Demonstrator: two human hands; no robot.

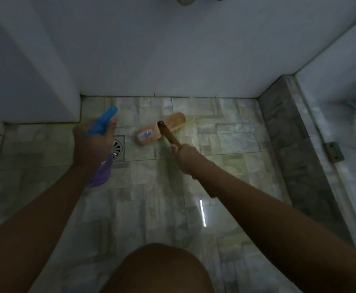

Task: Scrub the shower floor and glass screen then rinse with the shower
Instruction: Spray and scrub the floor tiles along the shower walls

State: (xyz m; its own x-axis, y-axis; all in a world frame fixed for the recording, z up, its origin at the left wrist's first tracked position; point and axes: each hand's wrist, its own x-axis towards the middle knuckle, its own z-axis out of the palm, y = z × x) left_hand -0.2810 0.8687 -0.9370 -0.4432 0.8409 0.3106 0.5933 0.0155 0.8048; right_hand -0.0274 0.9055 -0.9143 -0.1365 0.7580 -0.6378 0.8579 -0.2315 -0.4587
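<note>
My left hand (92,142) grips a spray bottle (102,172) with a blue trigger head and purple body, its nozzle aimed toward the back wall. My right hand (186,158) holds the brown wooden handle (168,134) of a scrubbing brush. The brush's tan wooden head (162,129) rests flat on the tiled shower floor (151,208), close to the back wall. The glass screen (341,98) runs along the right side above a grey stone kerb (287,132).
A square metal floor drain (119,149) lies just right of my left hand. White walls (162,49) close the back and the left corner. A metal hinge bracket (333,152) sits on the kerb. My knee (158,271) fills the bottom centre.
</note>
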